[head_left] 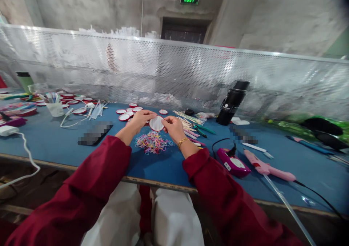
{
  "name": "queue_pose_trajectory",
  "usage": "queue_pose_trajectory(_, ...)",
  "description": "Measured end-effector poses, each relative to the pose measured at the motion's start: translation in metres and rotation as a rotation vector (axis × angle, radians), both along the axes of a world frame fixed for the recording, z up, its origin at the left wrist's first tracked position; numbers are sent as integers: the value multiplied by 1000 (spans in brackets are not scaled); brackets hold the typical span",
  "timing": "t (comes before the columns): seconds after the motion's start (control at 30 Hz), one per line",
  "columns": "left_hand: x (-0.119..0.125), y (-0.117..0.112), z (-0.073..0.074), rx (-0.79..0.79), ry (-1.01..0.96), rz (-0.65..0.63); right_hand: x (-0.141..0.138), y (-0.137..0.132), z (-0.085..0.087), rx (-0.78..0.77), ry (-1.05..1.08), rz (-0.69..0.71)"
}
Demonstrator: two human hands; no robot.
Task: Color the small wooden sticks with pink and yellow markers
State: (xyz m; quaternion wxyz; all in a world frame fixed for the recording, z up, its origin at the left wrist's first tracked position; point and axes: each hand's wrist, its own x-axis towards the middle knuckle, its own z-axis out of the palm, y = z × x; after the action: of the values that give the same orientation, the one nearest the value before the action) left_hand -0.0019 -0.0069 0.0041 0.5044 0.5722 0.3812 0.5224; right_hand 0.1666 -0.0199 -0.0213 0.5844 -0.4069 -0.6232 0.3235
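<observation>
Between my hands a round white disc (pixel 156 123) with a thin dark edge is held upright, its pale striped face towards me. My left hand (pixel 141 120) pinches at its upper left edge. On the other side, the thumb and fingers of my right hand (pixel 174 128) grip the right edge; a gold bracelet is on that wrist. Just below the disc lies a loose heap of small coloured rubber bands (pixel 153 143). Several red-rimmed white discs (pixel 124 117) are on the blue table beyond my left hand.
Wooden sticks (pixel 188 120) and green-handled pliers (pixel 200 130) lie past my right hand. Rightward are a black bottle (pixel 231 103), a purple power box (pixel 234 163) and a pink glue gun (pixel 268 167). A dark phone (pixel 95 133) and a white cup (pixel 55 108) are leftward.
</observation>
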Motion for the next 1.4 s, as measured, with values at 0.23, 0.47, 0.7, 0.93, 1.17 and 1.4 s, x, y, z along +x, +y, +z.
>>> queue_pose_trajectory(0.23,-3,4,-5,215,172,-234,7,6,4,-100,187,-106)
queue_pose_trajectory(0.47,-1,17,-16,590,347,-187,8,7,3,-84,210,-117)
queue_pose_trajectory(0.7,-2,14,-15,661,443,-129,8,6,3,-82,199,-114)
queue_pose_trajectory(0.93,-2,10,-12,665,487,-131,10,8,2,-78,183,-119)
queue_pose_trajectory(1.17,-2,15,-12,517,351,-106,11,7,2,-15,111,-106)
queue_pose_trajectory(1.4,-5,17,-10,438,362,54,11,7,1,21,21,-101)
